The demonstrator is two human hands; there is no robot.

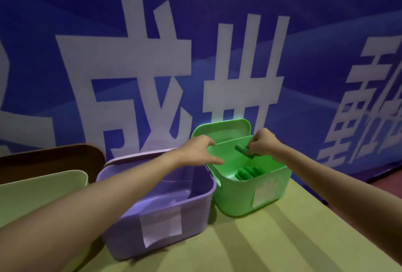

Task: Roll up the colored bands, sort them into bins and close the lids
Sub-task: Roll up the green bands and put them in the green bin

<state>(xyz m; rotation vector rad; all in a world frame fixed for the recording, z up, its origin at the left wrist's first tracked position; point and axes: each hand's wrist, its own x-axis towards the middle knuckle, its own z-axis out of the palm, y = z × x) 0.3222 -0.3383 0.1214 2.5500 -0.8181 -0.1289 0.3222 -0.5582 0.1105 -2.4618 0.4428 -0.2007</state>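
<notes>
Sorting step: right hand pinches a rolled green band over the green bin, centre-right of frame; left hand, fingers spread, steadies its rim; next, release inside

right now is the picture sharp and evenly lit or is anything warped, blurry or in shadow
Head view: wide-angle warp bends the banner's white characters; overall soft focus, so the white labels on the purple bin and green bin are unreadable; dim bluish light; diagonal shadow bands cross the yellow-green table.

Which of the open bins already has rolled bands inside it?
The green bin, farthest right: green rolls lie on its floor, and the right hand holds another above it. The purple bin beside it shows none.
</notes>
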